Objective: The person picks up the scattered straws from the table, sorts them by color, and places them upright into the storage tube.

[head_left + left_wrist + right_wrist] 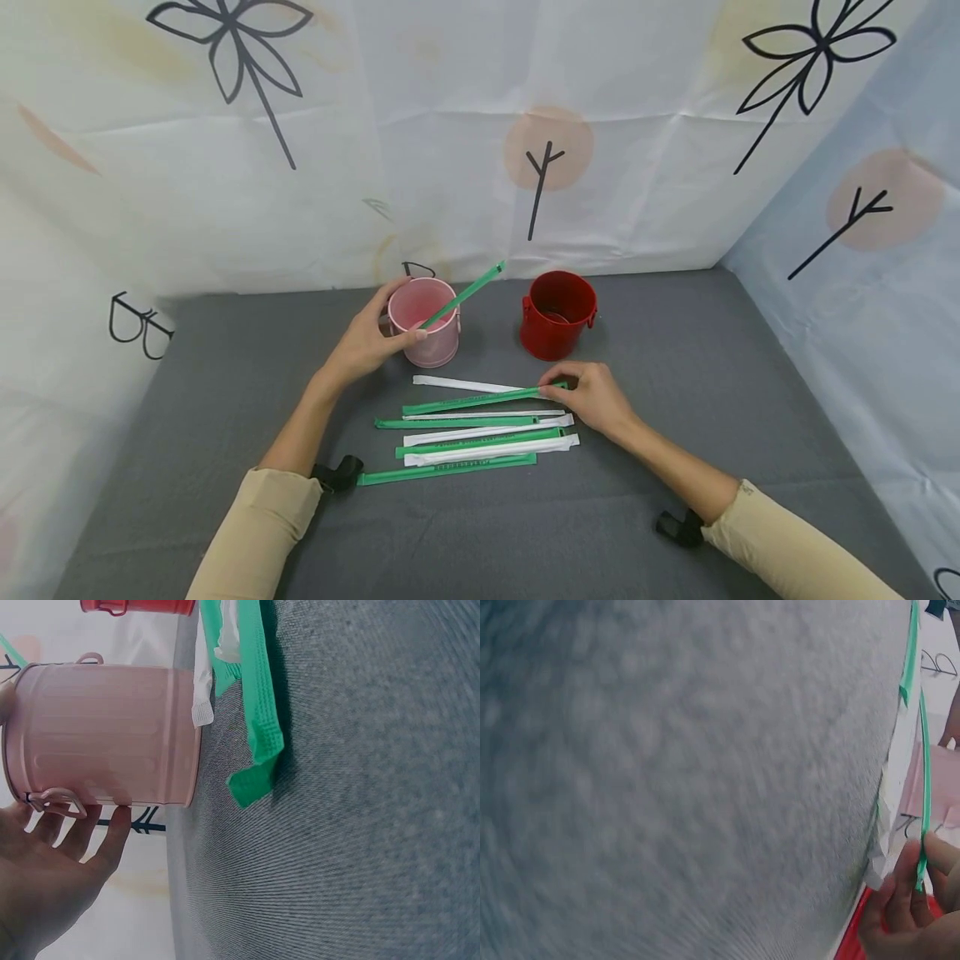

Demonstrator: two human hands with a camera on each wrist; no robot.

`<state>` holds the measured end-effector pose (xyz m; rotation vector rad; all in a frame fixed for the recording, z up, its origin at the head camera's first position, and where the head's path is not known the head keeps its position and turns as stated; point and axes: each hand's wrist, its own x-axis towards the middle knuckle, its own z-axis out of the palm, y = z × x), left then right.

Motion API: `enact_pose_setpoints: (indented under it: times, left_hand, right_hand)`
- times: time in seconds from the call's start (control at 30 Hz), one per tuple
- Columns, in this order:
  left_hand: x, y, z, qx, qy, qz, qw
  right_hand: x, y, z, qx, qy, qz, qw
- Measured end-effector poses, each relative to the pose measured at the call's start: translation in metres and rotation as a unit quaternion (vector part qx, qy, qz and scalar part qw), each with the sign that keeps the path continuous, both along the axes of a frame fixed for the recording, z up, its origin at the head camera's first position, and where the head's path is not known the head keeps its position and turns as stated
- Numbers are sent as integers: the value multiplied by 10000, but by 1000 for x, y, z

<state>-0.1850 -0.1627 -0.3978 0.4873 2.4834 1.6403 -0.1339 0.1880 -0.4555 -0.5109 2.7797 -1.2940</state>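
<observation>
My left hand point(363, 337) grips a small pink bucket point(433, 351) at the back of the table, thumb at the rim and fingers round the far side. In the left wrist view several fingers lie along the wall of this bucket point(105, 735), by its wire handle. One green wrapped straw point(476, 286) leans in it, its upper end sticking out to the right. My right hand point(596, 402) pinches the right end of another green wrapped straw point(472, 402) between thumb and fingertips. The right wrist view shows that straw point(927, 772) slanting up from the fingers.
A red bucket point(546, 335) stands upright behind my right hand. Several green and white wrapped straws lie roughly parallel on the grey cloth, among them a front green one point(450, 471) and a white one point(491, 451). A printed white curtain point(450, 192) hangs behind the table.
</observation>
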Motion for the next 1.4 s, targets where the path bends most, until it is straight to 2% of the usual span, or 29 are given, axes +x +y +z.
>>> enact_pose_setpoints:
  times: [0.13,0.23,0.37,0.47,0.63,0.83,1.17,1.4]
  left_hand:
    - [0,1,0,14,5,-9,10000]
    - [0,1,-1,30,8,-8,10000]
    - [0,0,-1,23,11,-11,10000]
    - [-1,1,-1,42,5,-13,10000]
    - [0,1,-1,80,-6,-16,10000]
    - [0,0,-1,12,-6,17,10000]
    - [-1,1,-1,33,32,16,10000]
    - [0,1,-1,28,87,22,10000]
  right_hand:
    - [-1,4,7,-322,-70,40,9994]
    - [2,0,27,-522,-188,38,9985]
    - [1,2,36,-838,-506,47,9952]
    - [-6,10,26,-1147,-642,101,9913]
    - [-9,15,29,-1464,-707,219,9865]
    - [-11,13,37,-1560,-575,303,9856]
    - [-14,14,59,-1804,-425,191,9825]
    - [-18,14,71,-1766,-212,104,9840]
